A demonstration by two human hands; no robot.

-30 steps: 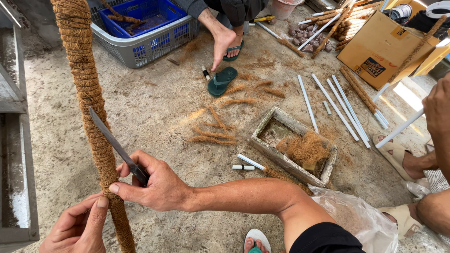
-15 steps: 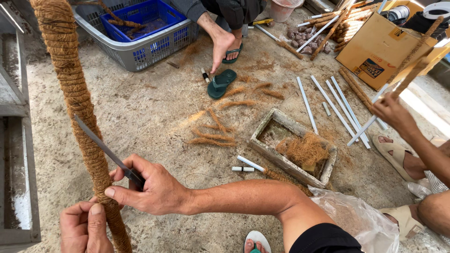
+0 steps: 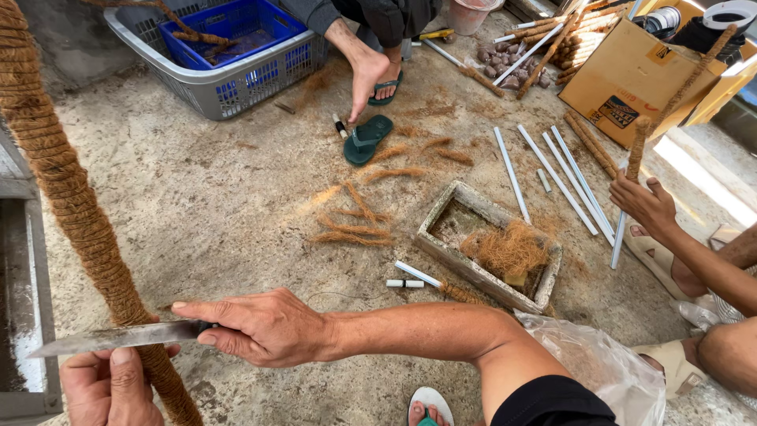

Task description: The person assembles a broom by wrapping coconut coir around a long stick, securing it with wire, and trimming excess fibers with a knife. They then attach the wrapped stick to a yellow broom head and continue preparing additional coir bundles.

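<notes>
Nearest the camera, at lower left, left hand (image 3: pixel 106 386) wraps the bottom end of a coir-wound pole (image 3: pixel 75 213), thumb on top, fingers closed round it. Pole runs from that grip up and away to the upper left corner, tilted.

Just right of it, right hand (image 3: pixel 264 327) closed on the handle of a long knife (image 3: pixel 118 338). Blade lies roughly level, pointing left, crossing the pole just above the left hand; blade appears to touch the rope winding, contact not certain.

Right of the forearm: clear plastic bag (image 3: pixel 607 367) on the ground, and a sandal toe (image 3: pixel 430 404) at the bottom edge.

Beyond the right hand: short white tube pieces (image 3: pixel 414 276), then a worn wooden box (image 3: pixel 489 244) holding loose coir fibre (image 3: pixel 509 248). Scattered fibre tufts (image 3: pixel 355 225) left of the box.

Farther right, another person's hand (image 3: pixel 646 205) grips a thin coir-wrapped stick (image 3: pixel 637 146); long white rods (image 3: pixel 564 185) lie beside it.

Farthest out: green flip-flop (image 3: pixel 367 138), a second person's foot beside it, grey basket (image 3: pixel 213 83) with a blue crate (image 3: pixel 236 31) inside, cardboard box (image 3: pixel 631 75) at upper right.
</notes>
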